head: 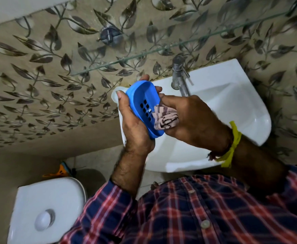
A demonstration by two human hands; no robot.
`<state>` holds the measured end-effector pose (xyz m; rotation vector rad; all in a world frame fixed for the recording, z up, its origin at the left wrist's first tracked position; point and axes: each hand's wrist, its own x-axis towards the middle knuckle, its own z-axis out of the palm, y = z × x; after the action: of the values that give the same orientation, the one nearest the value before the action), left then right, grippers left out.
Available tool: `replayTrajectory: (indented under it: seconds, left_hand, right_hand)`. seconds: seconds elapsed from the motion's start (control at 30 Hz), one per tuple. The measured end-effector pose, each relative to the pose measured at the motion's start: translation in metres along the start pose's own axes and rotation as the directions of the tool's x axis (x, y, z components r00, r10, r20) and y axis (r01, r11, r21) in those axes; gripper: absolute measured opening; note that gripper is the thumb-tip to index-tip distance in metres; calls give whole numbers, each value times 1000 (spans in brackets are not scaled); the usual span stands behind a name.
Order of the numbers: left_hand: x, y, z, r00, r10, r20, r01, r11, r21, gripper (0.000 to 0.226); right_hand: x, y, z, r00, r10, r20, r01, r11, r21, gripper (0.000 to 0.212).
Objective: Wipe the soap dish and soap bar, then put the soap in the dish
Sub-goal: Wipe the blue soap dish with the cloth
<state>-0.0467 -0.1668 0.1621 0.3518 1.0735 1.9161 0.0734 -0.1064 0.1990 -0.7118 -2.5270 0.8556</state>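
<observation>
Blue plastic soap dish (142, 103) sits tilted at frame centre, over the 9 o'clock rim of the white basin (232, 103). My read: dish-wiping step in hand. Left hand (135, 127) grips the dish, thumb along its near rim, fingertips curled over the far edge. Right hand (188, 118) pinches a bunched striped cloth (165, 117) and presses it into the dish floor by the drain slots. I can't see the soap bar; a pale object behind the dish at 10 o'clock is too hidden to name. Next move, I judge: finish the dish, find the soap, wipe it, then seat it in the dish. Room: leaf-pattern tiled wall, glass shelf (161, 48) above, steel tap (179, 76) at the basin's 12 o'clock, white cistern lid (49, 208) at 7 o'clock.
</observation>
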Motion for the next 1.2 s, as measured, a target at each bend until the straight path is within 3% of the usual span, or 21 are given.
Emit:
replayTrajectory:
  seconds: [0.07, 0.17, 0.23, 0.3, 0.43, 0.53, 0.6, 0.7, 0.87, 0.97, 1.1, 1.2]
  left_hand:
    - [-3, -4, -1, 999, -32, 18, 32, 999, 0, 72]
    - [-2, -17, -2, 995, -93, -28, 93, 996, -10, 73]
    - [3, -13, -3, 993, -114, -37, 113, 993, -30, 76]
    - [8, -5, -2, 995, -95, -19, 94, 995, -29, 78]
    - [13, -4, 3, 994, -107, -31, 105, 994, -34, 78]
    - [10, -9, 9, 990, -137, -19, 137, 990, -18, 79]
    - [11, -8, 13, 992, -129, -14, 129, 992, 1, 79]
    - [14, -7, 11, 991, -135, -18, 135, 991, -16, 76]
    - [15, -10, 15, 990, -129, -63, 131, 991, 28, 78]
    - [20, -7, 11, 994, -97, -48, 97, 995, 14, 73]
    - [21, -10, 14, 995, -92, -27, 93, 995, 27, 78]
    - [22, -9, 13, 998, -63, -23, 64, 997, 31, 77]
  right_hand:
    - [-3, 5, -1, 991, -84, 102, 97, 986, -132, 27]
    - [-14, 6, 8, 998, -39, -59, 20, 956, -293, 29]
    - [-12, 4, 14, 964, 144, -224, -166, 983, -79, 28]
    - [-8, 3, 17, 922, 261, -286, -233, 964, 131, 30]
    - [-12, 4, 11, 944, 222, -242, -207, 975, 85, 35]
    - [-1, 6, 6, 860, 334, -386, -279, 941, 190, 33]
    - [7, 2, 5, 847, 296, -442, -215, 950, 225, 30]
    - [3, -1, 5, 933, 152, -325, -104, 982, 160, 31]
    - [8, 6, 9, 896, 215, -389, -147, 969, 197, 31]
    - [3, 2, 16, 932, 186, -311, -121, 969, 216, 34]
    - [12, 9, 9, 911, 225, -346, -167, 967, 191, 37]
    - [15, 10, 7, 941, 179, -288, -110, 964, 240, 37]
